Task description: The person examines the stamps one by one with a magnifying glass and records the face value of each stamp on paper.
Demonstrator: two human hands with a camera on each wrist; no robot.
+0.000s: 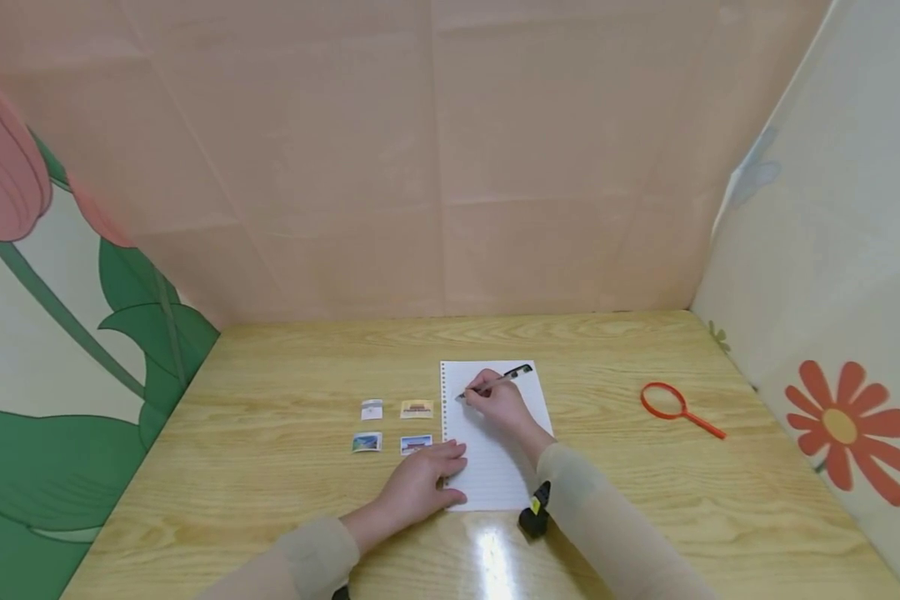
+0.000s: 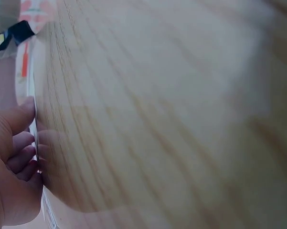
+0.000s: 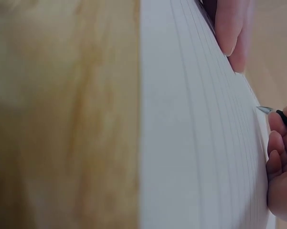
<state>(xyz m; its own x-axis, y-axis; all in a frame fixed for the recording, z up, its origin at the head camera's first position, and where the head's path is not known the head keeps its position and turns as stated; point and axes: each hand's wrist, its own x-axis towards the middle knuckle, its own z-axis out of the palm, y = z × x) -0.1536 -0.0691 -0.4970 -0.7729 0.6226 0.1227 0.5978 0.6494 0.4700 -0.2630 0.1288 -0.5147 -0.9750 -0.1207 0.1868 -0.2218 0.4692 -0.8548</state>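
A sheet of lined loose-leaf paper (image 1: pixel 487 479), punched with holes down its left side, lies on the wooden table. My right hand (image 1: pixel 506 408) pinches a pen (image 1: pixel 520 371) over the upper left of the sheet. In the right wrist view the pen's pointed metal tip (image 3: pixel 264 109) shows close over the lines. My left hand (image 1: pixel 416 482) rests at the sheet's lower left edge, fingers and thumb extended onto it. Just above its knuckles lies a small blue-edged picture stamp (image 1: pixel 416 443), partly covered by the hand.
Left of the paper lie more small stamps: a pale one (image 1: pixel 372 409), a yellow one (image 1: pixel 417 408) and a blue-green one (image 1: pixel 367 442). A red magnifying glass (image 1: pixel 663 401) lies to the right. Pink sheeting (image 1: pixel 435 167) hangs behind the table (image 1: pixel 270 392).
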